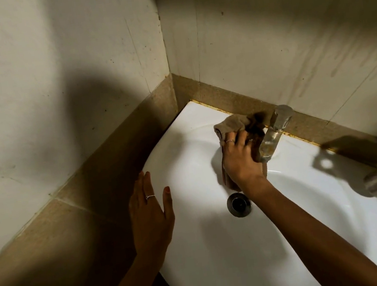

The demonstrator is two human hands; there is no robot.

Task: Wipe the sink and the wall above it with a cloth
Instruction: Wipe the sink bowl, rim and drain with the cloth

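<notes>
The cloth (231, 124) is gripped in the curled fingers of the right hand (239, 157) at frame centre, pressed on the sink (197, 250) ledge left of the tap (273, 131). The wall (264, 35) is found directly above it. The left hand (150, 211) is held flat, fingers straight, at the sink's left rim.

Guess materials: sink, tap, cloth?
Sink: likely glazed ceramic; white, glossy, smooth soft highlights.
Tap: metal, probably chrome-plated; reflective, with dull brownish spotting low on the spout.
Cloth: soft woven fabric, tan-brown, matte; it bunches and folds under the right hand. Fibre type can't be told.
</notes>
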